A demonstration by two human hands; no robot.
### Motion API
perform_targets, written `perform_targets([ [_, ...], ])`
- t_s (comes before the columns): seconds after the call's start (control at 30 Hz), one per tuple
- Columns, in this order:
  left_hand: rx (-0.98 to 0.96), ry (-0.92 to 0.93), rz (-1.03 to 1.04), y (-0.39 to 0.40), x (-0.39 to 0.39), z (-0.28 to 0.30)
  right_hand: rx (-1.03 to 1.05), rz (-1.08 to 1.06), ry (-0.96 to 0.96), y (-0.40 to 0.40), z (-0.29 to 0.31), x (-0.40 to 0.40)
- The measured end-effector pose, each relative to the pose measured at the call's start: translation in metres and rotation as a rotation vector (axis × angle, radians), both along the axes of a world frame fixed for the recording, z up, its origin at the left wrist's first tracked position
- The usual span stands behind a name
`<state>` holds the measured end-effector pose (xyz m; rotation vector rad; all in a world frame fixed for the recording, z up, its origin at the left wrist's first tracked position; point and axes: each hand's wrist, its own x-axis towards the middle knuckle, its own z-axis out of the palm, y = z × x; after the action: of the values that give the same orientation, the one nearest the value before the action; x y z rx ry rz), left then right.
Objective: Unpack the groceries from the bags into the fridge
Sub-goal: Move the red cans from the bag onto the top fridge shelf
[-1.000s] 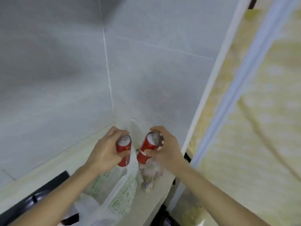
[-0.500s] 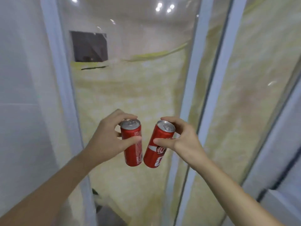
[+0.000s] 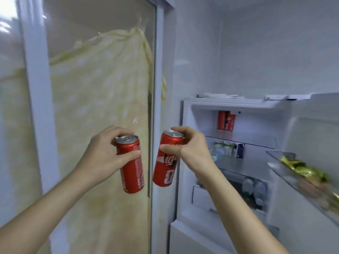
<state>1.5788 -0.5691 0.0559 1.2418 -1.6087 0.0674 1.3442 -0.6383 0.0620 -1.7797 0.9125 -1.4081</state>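
My left hand [image 3: 102,154] grips a slim red soda can [image 3: 131,169] near its top, held upright in mid-air. My right hand [image 3: 190,149] grips a second red soda can [image 3: 166,165], tilted a little with its base toward the left. Both cans hang side by side in front of a glass door. The open fridge [image 3: 236,105] stands to the right of my hands. Red cans [image 3: 226,120] stand on its top shelf. Cartons and bottles [image 3: 227,149] sit on the shelf below. The grocery bags are out of view.
A glass sliding door [image 3: 99,107] with white frames and a yellow curtain behind it fills the left. The fridge door [image 3: 311,143] stands open at the right, its shelf holding gold-wrapped items [image 3: 302,168]. Water bottles [image 3: 254,186] lie lower in the fridge.
The view has swung right from the counter corner and bags, past the glass door, to the open fridge. Both hands have kept their cans, carried along at chest height.
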Motion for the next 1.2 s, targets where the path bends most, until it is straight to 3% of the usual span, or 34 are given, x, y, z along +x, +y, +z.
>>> perform_targets([
  [0.57, 0.05, 0.084, -0.278, -0.287, -0.145, 0.029, 0.039, -0.708, 0.005, -0.184, 0.032, -0.116],
  [0.77, 0.017, 0.201, -0.367, -0.366, -0.192, 0.02, 0.02, -0.806, -0.097, -0.25, 0.03, -0.133],
  [1.2, -0.104, 0.396, -0.308, -0.498, -0.25, 0.003, -0.056, -0.903, -0.3, -0.395, 0.002, -0.161],
])
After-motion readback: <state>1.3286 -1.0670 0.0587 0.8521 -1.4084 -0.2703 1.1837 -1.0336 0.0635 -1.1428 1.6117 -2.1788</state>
